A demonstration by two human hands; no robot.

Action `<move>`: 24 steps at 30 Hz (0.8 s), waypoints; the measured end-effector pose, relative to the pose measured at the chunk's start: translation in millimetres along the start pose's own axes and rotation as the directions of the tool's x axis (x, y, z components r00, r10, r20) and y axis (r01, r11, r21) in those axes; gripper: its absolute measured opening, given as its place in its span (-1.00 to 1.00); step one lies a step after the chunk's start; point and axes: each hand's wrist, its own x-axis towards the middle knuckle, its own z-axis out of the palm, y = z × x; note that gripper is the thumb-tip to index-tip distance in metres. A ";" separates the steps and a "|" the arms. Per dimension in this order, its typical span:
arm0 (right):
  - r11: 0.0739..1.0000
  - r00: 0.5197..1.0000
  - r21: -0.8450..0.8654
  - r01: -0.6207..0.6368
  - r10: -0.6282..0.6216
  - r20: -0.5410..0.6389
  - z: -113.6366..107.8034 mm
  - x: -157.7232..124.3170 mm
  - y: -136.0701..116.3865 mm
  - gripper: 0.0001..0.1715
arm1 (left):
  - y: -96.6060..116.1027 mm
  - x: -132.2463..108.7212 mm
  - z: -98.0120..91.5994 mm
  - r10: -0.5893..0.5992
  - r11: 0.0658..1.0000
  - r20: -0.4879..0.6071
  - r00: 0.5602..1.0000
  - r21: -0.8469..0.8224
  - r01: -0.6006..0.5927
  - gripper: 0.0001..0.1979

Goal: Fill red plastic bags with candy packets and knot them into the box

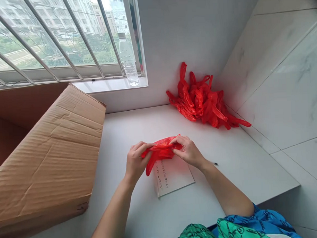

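Between my hands, above the white table, a red plastic bag (162, 152) is stretched sideways, its upper part bunched into a band. My left hand (137, 158) pinches the bag's left end, where a strip of it hangs down. At the other end, my right hand (187, 150) grips it between thumb and fingers. Partly covered by the bag, a notebook (176, 179) with handwritten columns along its left side lies on the table.
A large open cardboard box (53, 150) stands on the left. Crumpled red plastic bags (204, 100) are heaped in the back right corner by the tiled wall. A water bottle (128, 61) stands on the sill of the barred window. A dark pen tip (215, 164) shows beside my right forearm.
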 end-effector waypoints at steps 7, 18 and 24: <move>0.936 0.988 0.314 -0.157 0.146 0.059 -25.2 -1.9 -3.6 -0.70 | -7.7 3.9 -9.6 -0.312 0.899 -0.205 0.928 -0.380 0.218 -0.66; 0.869 0.936 0.495 -0.005 0.178 -0.303 -32.6 -8.1 -4.1 -0.78 | 26.5 -2.1 -21.6 -0.166 0.926 -0.271 0.948 -0.374 0.055 -0.87; 0.894 0.839 0.428 0.135 0.126 -0.529 -56.6 -9.7 -13.0 -0.80 | 49.5 -7.6 -35.9 0.055 0.865 -0.289 0.956 -0.465 -0.191 -0.95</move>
